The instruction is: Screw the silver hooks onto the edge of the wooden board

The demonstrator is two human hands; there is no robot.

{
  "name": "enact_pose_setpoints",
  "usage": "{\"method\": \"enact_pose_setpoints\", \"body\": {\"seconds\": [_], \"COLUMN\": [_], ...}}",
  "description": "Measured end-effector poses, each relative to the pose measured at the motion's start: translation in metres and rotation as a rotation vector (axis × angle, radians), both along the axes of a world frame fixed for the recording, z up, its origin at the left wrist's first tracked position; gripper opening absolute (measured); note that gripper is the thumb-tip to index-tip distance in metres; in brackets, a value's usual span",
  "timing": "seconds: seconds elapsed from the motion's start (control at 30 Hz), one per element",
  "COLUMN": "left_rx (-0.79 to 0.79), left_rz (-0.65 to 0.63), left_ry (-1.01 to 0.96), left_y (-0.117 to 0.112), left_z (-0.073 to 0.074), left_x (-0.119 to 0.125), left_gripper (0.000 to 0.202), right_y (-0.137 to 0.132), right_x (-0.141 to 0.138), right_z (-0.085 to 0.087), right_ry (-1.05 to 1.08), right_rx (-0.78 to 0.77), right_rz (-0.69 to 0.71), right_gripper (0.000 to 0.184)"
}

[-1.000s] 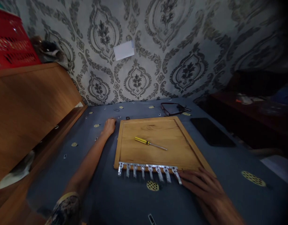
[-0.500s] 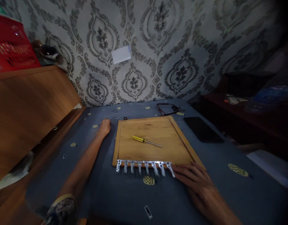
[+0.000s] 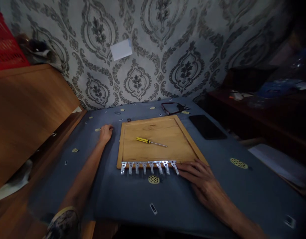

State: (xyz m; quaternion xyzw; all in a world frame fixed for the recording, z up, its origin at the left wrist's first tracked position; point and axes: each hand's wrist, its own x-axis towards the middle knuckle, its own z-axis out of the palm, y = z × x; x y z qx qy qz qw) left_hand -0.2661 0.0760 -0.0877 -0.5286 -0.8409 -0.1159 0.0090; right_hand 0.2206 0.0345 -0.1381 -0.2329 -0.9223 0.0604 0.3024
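Observation:
A framed wooden board point(image 3: 165, 132) lies flat on the blue patterned cloth. On it rests a screwdriver point(image 3: 151, 142) with a yellow-and-black handle, its shaft pointing right. Several silver metal hooks point(image 3: 152, 168) line up along the board's near edge, their tips hanging past it. My right hand point(image 3: 204, 179) lies over the near right corner, fingers stretched out beside the last hook. To the left of the board, my left hand point(image 3: 106, 133) rests on the cloth with its fingers curled together. Whatever those fingers may hold is too small to make out.
Glasses point(image 3: 171, 108) and a dark flat tablet-like slab point(image 3: 207, 126) lie beyond and right of the board. A small dark square piece point(image 3: 129, 119) sits behind it. A wooden cabinet point(image 3: 35, 109) with a red basket point(image 3: 7, 43) stands left; a plastic bottle point(image 3: 273, 91) stands right.
The view has shifted, so everything sits slightly higher and further left. My left hand has turned a little, its fingertips now showing toward the board. My right hand keeps its place on the corner.

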Motion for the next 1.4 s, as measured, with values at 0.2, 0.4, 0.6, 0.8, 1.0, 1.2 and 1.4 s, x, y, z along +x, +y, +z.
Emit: {"method": "enact_pose_setpoints", "body": {"seconds": [0.2, 0.4, 0.6, 0.8, 1.0, 1.2, 1.4], "left_rx": [0.053, 0.101, 0.215, 0.207, -0.084, -0.123, -0.191], "left_rz": [0.044, 0.046, -0.008, -0.382, -0.931, -1.02, -1.04], "left_ry": [-0.024, -0.056, -0.107, -0.275, -0.481, -0.314, -0.291], "left_y": [0.001, -0.007, -0.019, -0.047, -0.068, -0.065, -0.058], "left_z": [0.001, 0.007, 0.026, 0.047, 0.057, 0.058, 0.058], "left_x": [-0.001, 0.008, 0.033, 0.123, 0.216, 0.237, 0.245], "left_gripper": [0.038, 0.038, 0.031, 0.017, 0.014, 0.011, 0.012], "right_y": [-0.003, -0.01, -0.018, -0.018, -0.02, -0.022, -0.025], "right_x": [-0.004, -0.006, -0.011, -0.009, -0.01, -0.01, -0.01], "right_z": [0.005, 0.02, 0.034, 0.029, 0.028, 0.027, 0.027], "right_ry": [0.023, -0.014, -0.018, 0.01, 0.01, 0.034, 0.065], "right_rx": [0.021, -0.057, -0.147, -0.164, -0.171, -0.156, -0.182], "right_rz": [-0.007, -0.003, -0.024, -0.025, -0.042, -0.047, -0.035], "right_gripper": [0.049, 0.054, 0.05, 0.043, 0.046, 0.044, 0.043]}}
